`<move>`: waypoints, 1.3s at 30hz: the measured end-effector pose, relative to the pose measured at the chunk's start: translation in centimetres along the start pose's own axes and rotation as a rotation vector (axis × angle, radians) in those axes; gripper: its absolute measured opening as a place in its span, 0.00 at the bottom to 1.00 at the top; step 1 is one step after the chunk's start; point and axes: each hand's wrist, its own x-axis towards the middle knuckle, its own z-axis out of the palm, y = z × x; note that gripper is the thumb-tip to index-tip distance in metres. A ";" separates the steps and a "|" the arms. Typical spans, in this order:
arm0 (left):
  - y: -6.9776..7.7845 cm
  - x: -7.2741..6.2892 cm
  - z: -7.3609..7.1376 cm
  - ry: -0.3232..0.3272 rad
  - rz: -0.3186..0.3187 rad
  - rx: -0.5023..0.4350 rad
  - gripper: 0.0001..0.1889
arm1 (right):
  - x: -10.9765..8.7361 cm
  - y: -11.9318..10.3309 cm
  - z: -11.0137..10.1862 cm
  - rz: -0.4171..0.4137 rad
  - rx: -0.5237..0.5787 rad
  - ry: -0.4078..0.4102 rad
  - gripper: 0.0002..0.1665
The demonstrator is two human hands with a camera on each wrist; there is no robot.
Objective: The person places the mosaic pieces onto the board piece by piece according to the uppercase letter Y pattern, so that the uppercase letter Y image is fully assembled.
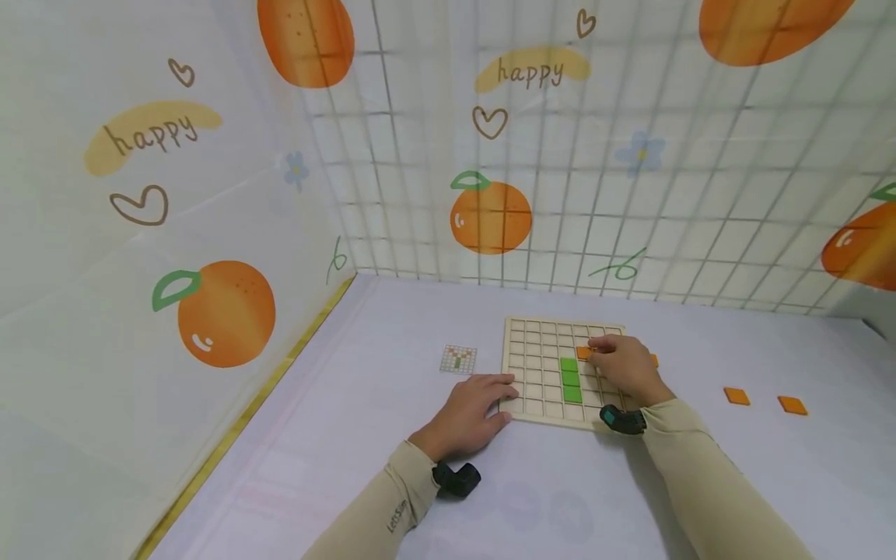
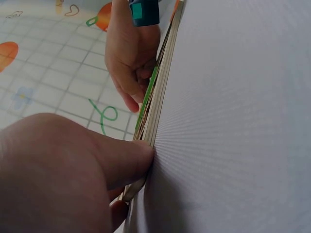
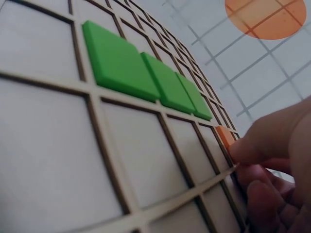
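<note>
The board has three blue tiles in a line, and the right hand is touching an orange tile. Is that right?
Not quite: the three tiles in a line on the board are green, not blue. The right wrist view shows it well. The right hand is touching an orange tile, just as you said.

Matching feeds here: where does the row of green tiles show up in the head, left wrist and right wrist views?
Head: green tiles right of centre, in the lower half, on the gridded board.
Left wrist: seen edge-on, a thin green strip just left of centre.
Right wrist: large, slanting from upper left toward the centre.
Shared landmark: the right hand.
</note>
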 end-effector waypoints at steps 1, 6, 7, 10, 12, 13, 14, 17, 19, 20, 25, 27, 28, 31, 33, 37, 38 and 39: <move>0.0 0.0 0.0 0.000 0.000 0.001 0.17 | 0.0 0.0 0.0 0.005 0.003 0.004 0.25; 0.0 0.1 0.0 -0.002 0.001 0.000 0.18 | 0.0 0.3 0.1 0.013 0.011 0.013 0.26; 0.0 0.1 0.0 -0.005 0.001 -0.001 0.18 | 0.0 0.4 0.1 0.011 0.016 0.012 0.26; 0.0 0.1 0.0 -0.007 -0.001 0.002 0.18 | -0.2 0.6 0.0 0.006 0.039 0.011 0.27; 0.0 0.1 0.0 -0.006 -0.002 0.002 0.17 | -0.4 0.7 0.0 0.003 0.058 0.017 0.28; -0.1 0.0 0.0 -0.007 -0.003 0.000 0.18 | -0.6 0.7 -0.1 0.001 0.072 0.020 0.28; -0.1 0.0 0.0 -0.005 -0.002 -0.001 0.18 | -0.8 0.8 -0.2 -0.003 0.086 0.024 0.28; -0.2 -0.1 0.0 0.000 -0.002 -0.006 0.18 | -1.4 0.8 -0.5 -0.013 0.156 0.034 0.28; -0.2 -0.2 0.0 0.001 -0.005 -0.008 0.18 | -1.9 0.9 -0.8 -0.020 0.198 0.035 0.29; -0.2 -0.2 0.0 0.003 -0.006 -0.008 0.18 | -2.1 1.0 -0.9 -0.024 0.211 0.038 0.29; -0.1 -0.1 0.0 0.015 0.012 -0.003 0.18 | -3.3 1.6 -2.4 -0.004 0.199 0.077 0.31; 0.0 0.0 0.0 0.015 0.019 -0.002 0.18 | -3.7 1.9 -3.2 0.017 0.187 0.095 0.32; 0.0 0.0 0.0 0.013 0.017 -0.005 0.18 | -3.9 2.1 -3.6 0.027 0.188 0.099 0.33; -0.1 0.1 0.1 0.009 0.005 -0.003 0.18 | -4.3 2.8 -4.6 0.061 0.221 0.100 0.37; -0.1 0.1 0.1 0.006 -0.001 0.000 0.18 | -4.6 3.2 -5.1 0.092 0.256 0.105 0.38; -0.1 -0.1 0.1 0.009 -0.006 -0.006 0.18 | -4.8 3.9 -5.5 0.140 0.315 0.132 0.38; -0.1 -0.1 0.0 0.009 -0.004 -0.007 0.18 | -4.8 4.0 -5.5 0.155 0.324 0.145 0.38; -0.1 -0.2 0.0 0.008 -0.004 -0.012 0.18 | -4.7 4.2 -5.4 0.170 0.332 0.159 0.38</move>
